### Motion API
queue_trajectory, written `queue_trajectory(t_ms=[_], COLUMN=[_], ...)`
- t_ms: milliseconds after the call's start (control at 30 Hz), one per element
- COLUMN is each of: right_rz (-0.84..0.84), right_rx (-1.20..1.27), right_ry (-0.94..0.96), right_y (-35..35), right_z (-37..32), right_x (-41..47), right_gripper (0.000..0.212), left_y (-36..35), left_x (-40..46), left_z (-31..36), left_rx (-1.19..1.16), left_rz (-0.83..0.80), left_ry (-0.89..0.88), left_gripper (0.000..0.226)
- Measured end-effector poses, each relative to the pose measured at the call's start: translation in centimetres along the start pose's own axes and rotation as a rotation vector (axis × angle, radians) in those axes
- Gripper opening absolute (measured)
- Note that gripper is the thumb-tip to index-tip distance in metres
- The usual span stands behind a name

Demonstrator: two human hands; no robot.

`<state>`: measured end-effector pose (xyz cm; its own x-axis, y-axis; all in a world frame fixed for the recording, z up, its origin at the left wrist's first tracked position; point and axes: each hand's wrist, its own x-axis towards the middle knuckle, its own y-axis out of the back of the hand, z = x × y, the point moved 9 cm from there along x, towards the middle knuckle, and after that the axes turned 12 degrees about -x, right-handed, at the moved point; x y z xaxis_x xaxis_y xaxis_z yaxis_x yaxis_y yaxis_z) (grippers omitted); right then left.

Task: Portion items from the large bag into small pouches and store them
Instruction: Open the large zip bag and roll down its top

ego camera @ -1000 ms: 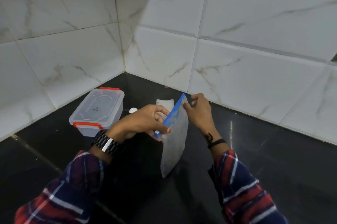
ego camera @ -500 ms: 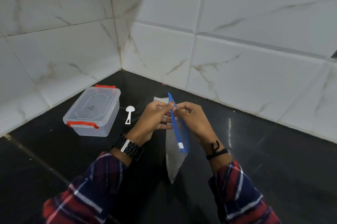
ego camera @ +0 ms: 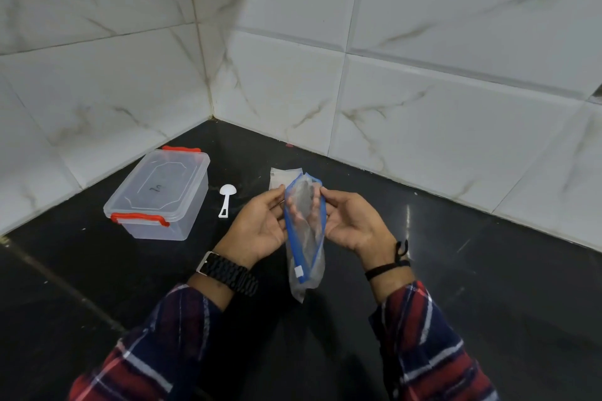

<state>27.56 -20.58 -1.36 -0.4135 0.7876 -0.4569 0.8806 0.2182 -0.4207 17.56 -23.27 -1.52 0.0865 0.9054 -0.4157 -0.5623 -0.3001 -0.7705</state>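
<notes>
Sleeves: plaid red, navy and white sleeves [ego camera: 433, 345] are seen nearest, entering from 6 o'clock; a dark link watch [ego camera: 229, 273] is worn on the left wrist and a black cord band [ego camera: 387, 265] on the right.
Held thing: a clear plastic slider bag with a blue zip track [ego camera: 306, 237] is held above the black glossy counter [ego camera: 488, 270], at the centre of the view.
Left hand: the left hand [ego camera: 257, 231] is set at 9 o'clock of the bag, its fingers curled onto that lip of the mouth.
Right hand: the right hand [ego camera: 353, 226] is set at 3 o'clock of the bag, pinching the opposite lip; the two lips are held apart.
Step in hand: it is judged that the bag's mouth is being opened for scooping.
Doing it well: each lip should be gripped just below the track and drawn evenly sideways, so that the thin film is not torn and nothing is spilled.
Pointing: the open mouth is turned up toward the camera, while the bag's body hangs below it; the white slider tab is seen at the near end.
Long axis: the track is run from 6 to 12 o'clock.
Pouches: a flat pale packet of small clear pouches [ego camera: 286, 176] is partly hidden just beyond the bag at 12 o'clock.
Scoop: a small white plastic scoop [ego camera: 226, 200] is laid at 10 o'clock, bowl away.
Box: a clear lidded plastic box with red latches [ego camera: 159, 195] is stood farther toward 9 o'clock, lid on, near the white marbled wall tiles [ego camera: 423, 74].
</notes>
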Motion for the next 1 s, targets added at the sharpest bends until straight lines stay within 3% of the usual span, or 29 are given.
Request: queue_trajectory(t_ms=[133, 333, 567, 700, 867, 1000], right_rz=[0.024, -0.055, 0.091, 0.133, 0.163, 0.173], right_rx=[-0.054, 0.228, -0.234, -0.495, -0.537, -0.557], right_ry=[-0.009, -0.036, 0.265, 0.346, 0.400, 0.384], right_y=[-0.3, -1.2, 0.7, 0.3, 0.1, 0.3], right_z=[0.3, 0.4, -1.4, -1.8, -2.0, -1.8], right_x=[-0.3, -0.9, -1.5, -3.1, -3.9, -3.7], right_gripper=[0.028, 0.034, 0.019, 0.026, 0.019, 0.014], left_y=[0.0, 0.0, 0.5, 0.2, 0.6, 1.0], left_x=[0.4, 0.3, -0.4, -1.1, -1.6, -1.9], left_z=[-0.2, -0.5, -0.4, -0.1, -0.8, -0.9], left_rx=[0.076, -0.065, 0.174, 0.223, 0.101, 0.112], left_rz=[-0.001, -0.024, -0.043, -0.107, -0.116, -0.051], left_ry=[0.012, 0.019, -0.015, -0.061, -0.037, -0.077], left_gripper=[0.034, 0.039, 0.024, 0.038, 0.040, 0.021])
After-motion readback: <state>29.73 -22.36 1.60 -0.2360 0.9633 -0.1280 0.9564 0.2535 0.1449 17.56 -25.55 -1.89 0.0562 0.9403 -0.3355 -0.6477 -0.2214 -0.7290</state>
